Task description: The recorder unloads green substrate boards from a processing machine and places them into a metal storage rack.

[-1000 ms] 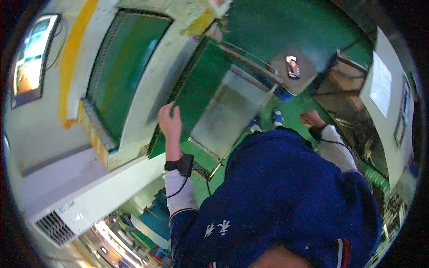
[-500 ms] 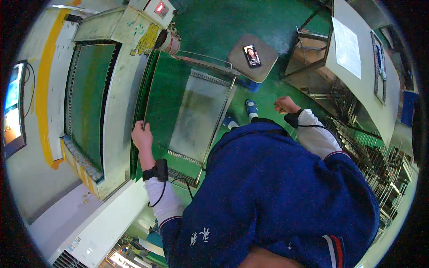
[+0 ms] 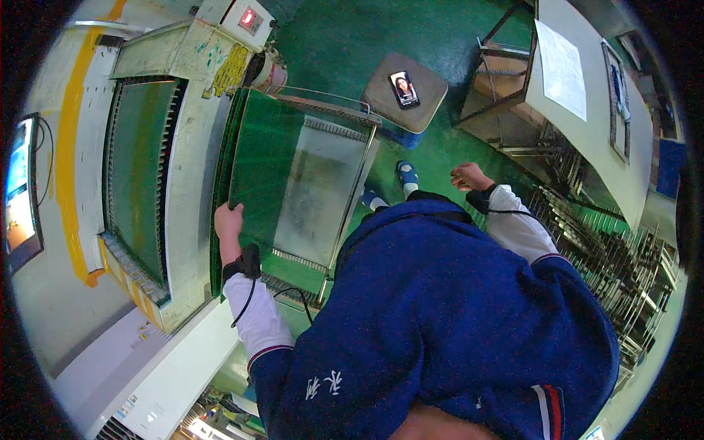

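Observation:
My left hand [image 3: 229, 221] is closed on the near edge of a large thin green panel [image 3: 258, 150], one of several standing on edge in a wheeled metal rack [image 3: 357, 187]. Its thumb is on the panel's right face and its fingers go round the far side, partly hidden. My right hand [image 3: 470, 177] hangs in the air right of my feet, loosely curled, fingers a little apart and nothing visible in it. Both wrists wear black bands with cables.
Left of the rack stands a pale machine with a slotted opening [image 3: 143, 176]. Beyond the rack, a stool [image 3: 429, 84] carries a lit phone [image 3: 403, 89]. At right are a table with a white sheet [image 3: 561, 70] and metal racks [image 3: 601, 257]. A screen [image 3: 20, 191] hangs far left.
My left hand has closed more firmly round the panel's edge and shifted slightly. My right hand stays about where it was, its fingers loosened a little. The whole view has tilted slightly.

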Demonstrator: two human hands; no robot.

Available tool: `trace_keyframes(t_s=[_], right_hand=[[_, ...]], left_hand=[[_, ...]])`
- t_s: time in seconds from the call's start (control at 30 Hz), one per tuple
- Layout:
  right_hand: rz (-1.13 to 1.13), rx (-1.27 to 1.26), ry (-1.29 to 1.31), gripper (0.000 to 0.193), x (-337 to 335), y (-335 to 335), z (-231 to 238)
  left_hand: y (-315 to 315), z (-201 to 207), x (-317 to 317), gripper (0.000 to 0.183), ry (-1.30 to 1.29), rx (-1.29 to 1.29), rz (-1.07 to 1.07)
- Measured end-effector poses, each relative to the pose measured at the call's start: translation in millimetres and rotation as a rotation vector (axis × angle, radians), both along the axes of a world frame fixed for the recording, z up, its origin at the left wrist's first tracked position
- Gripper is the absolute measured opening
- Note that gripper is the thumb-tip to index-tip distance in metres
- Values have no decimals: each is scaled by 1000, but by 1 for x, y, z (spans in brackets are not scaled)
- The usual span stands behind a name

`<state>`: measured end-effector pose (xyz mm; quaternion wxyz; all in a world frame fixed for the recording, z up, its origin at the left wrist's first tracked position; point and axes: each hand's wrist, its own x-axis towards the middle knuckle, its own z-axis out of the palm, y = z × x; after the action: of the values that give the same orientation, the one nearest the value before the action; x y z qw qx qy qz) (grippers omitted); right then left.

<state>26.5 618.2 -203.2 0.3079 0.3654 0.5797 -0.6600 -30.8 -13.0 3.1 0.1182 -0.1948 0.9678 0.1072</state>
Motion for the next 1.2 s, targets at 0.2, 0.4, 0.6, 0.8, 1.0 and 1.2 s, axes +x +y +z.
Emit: trace_keyframes(t_s=[0.2,0.4,0.6,0.8,1.0,1.2], right_hand=[[77,-31,75,26,-6,5,-8],[201,68,-48,13,-27,-7,15],[139,-113,-49,17,-29,-3,6],[231,-51,-28,10,-32,-6,17],[169,40,8,17,-31,-13,19],[232,-12,-42,11,-28,-2,2]], left_hand=[[-8,-5,-1,30,-3,1,7],[4,7,1,30,-26,-8,31],[13,12,-6,32,-40,-49,25],[-2,1,-1,32,-33,-23,27],[-6,-3,-1,31,-22,-18,30],[3,5,-4,31,-31,-18,48]])
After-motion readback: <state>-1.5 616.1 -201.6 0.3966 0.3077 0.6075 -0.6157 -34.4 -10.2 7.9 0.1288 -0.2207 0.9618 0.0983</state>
